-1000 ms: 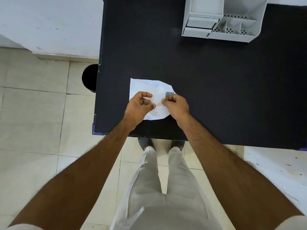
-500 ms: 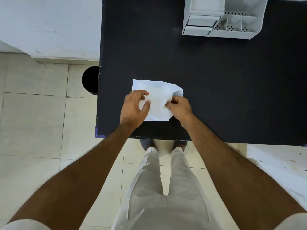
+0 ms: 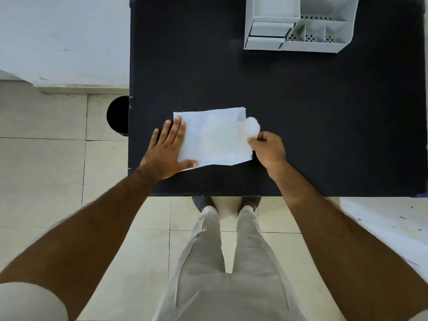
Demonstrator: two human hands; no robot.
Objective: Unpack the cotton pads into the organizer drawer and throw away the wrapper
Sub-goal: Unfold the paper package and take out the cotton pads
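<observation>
The wrapper lies flat on the dark surface, near its front edge, with its long axis running left to right and its open end toward the right. At that open end a white cotton pad pokes out past the wrapper's right edge, touching it, and the right hand sits just beside and in front of that corner, its fingers pinched closed on the pad or on the wrapper's lip; which of the two I cannot tell. The left hand lies open and flat on the wrapper's left end, fingers spread, thumb along the front edge, pressing it down and gripping nothing. So the pad lies right at the right hand, and the pull probably has to run rightward along the wrapper's long axis while the left hand anchors the other end. The organizer stands well beyond the wrapper, to the rear right, its drawers facing forward; the right hand is the nearer one to it. A dark round bin shows on the floor just left of the surface, at the wrapper's left. Compared with half a second ago, the wrapper is spread out flat instead of bunched between both hands, the left hand has gone from curled to open, and the pad is now showing.
</observation>
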